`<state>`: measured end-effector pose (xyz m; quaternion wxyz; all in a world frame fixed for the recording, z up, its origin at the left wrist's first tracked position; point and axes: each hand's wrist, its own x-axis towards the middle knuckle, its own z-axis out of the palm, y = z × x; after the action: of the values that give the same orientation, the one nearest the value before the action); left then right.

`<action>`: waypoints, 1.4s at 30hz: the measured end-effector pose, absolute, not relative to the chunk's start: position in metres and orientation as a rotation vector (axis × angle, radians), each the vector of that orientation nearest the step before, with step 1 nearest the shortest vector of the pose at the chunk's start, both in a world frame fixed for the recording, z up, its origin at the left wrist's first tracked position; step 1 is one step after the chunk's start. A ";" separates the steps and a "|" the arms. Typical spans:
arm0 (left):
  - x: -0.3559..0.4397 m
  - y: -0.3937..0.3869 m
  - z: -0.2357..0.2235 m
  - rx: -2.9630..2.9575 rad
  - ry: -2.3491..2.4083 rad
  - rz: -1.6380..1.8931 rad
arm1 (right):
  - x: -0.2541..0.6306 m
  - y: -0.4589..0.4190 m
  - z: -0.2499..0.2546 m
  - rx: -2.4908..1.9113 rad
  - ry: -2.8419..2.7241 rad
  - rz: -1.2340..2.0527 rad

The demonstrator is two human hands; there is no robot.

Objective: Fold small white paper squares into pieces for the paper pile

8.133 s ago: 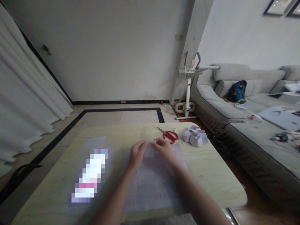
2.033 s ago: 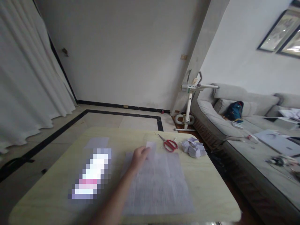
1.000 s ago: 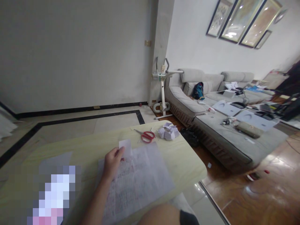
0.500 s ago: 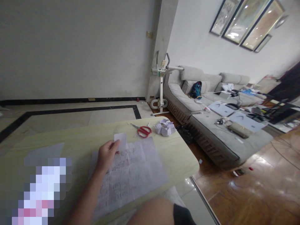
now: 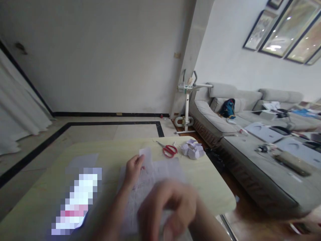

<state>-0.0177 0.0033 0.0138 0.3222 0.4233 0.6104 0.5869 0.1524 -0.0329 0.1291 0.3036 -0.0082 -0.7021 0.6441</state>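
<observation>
Compared with half a second ago, the right hand [image 5: 173, 204] now appears in front of the large printed sheet [image 5: 164, 167], close to the camera, and the view turns back to the left.

At the left of the surface [image 5: 215, 190], a pale paper [image 5: 85, 160] lies just beyond a bright, pixelated object [image 5: 77, 201]. Both are apart from the hands, and it seems good to leave them so.

Next comes the left hand [image 5: 134, 167]. Its grip is closed in a pinch, thumb and fingers having hold of a small white slip [image 5: 145, 154]. This slip is at the far edge of the large sheet and stands out past the fingertips; whether it touches the sheet, I cannot tell. For good work, this pinch should be light and near the border, because thin paper probably creases easily.

Further right, the right hand has bent fingers, but it is blurred, so I cannot tell how far its grip is open or whether it holds anything. It is better to bring it in slowly and low, without dragging the sheet.

Red-handled scissors [image 5: 165, 146] and folded papers [image 5: 193, 150] rest at the far right; the elbow should keep clear of them.
</observation>
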 end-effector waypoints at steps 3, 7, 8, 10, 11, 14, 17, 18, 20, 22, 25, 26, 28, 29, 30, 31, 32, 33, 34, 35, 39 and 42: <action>-0.018 0.004 0.014 1.115 1.594 1.576 | 0.151 0.007 0.108 -0.473 -1.588 1.525; -0.018 0.006 0.011 1.094 1.544 1.574 | 0.143 0.044 0.062 -1.005 -1.468 1.263; -0.018 0.006 0.009 1.093 1.532 1.574 | 0.138 0.047 0.053 -1.020 -1.528 1.257; -0.018 0.008 0.006 1.099 1.519 1.572 | 0.129 0.049 0.042 -1.021 -1.624 1.236; -0.019 0.008 0.004 1.098 1.514 1.575 | 0.125 0.048 0.040 -1.020 -1.659 1.226; -0.019 0.009 0.001 1.091 1.496 1.565 | 0.118 0.048 0.039 -1.019 -1.702 1.198; -0.018 0.009 0.000 1.092 1.486 1.540 | 0.117 0.051 0.036 -1.021 -1.679 1.161; -0.018 0.009 0.001 1.100 1.486 1.533 | 0.117 0.052 0.034 -1.027 -1.657 1.148; -0.018 0.009 0.001 1.116 1.504 1.521 | 0.118 0.052 0.028 -1.038 -1.613 1.131; -0.018 0.009 0.001 1.134 1.549 1.508 | 0.117 0.051 0.021 -1.034 -1.600 1.145; -0.020 0.009 -0.001 1.156 1.597 1.490 | 0.116 0.048 0.015 -1.028 -1.632 1.182; -0.020 0.010 -0.001 1.155 1.595 1.488 | 0.116 0.047 0.014 -1.029 -1.640 1.184; -0.020 0.010 -0.002 1.137 1.576 1.502 | 0.117 0.046 0.014 -1.027 -1.648 1.170; -0.020 0.011 -0.002 1.132 1.570 1.520 | 0.117 0.046 0.015 -1.023 -1.652 1.166; -0.020 0.011 -0.002 1.133 1.570 1.544 | 0.118 0.046 0.015 -1.019 -1.662 1.166; -0.020 0.011 -0.001 1.138 1.575 1.570 | 0.119 0.046 0.016 -1.015 -1.674 1.166; -0.020 0.011 0.001 1.147 1.582 1.592 | 0.120 0.046 0.016 -1.015 -1.687 1.166; -0.020 0.010 0.003 1.154 1.591 1.605 | 0.121 0.045 0.017 -1.019 -1.696 1.164; -0.019 0.010 0.005 1.155 1.600 1.611 | 0.121 0.045 0.017 -1.021 -1.703 1.160; -0.019 0.009 0.007 1.149 1.610 1.611 | 0.121 0.045 0.016 -1.021 -1.703 1.157; -0.018 0.006 0.011 1.119 1.655 1.627 | 0.120 0.045 0.016 -1.002 -1.663 1.208; -0.018 0.006 0.011 1.114 1.656 1.647 | 0.121 0.046 0.018 -0.999 -1.651 1.225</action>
<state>-0.0176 0.0056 0.0111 0.2737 0.4140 0.6156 0.6122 0.1205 0.0455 0.0178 0.4149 -0.3977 -0.6573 0.4875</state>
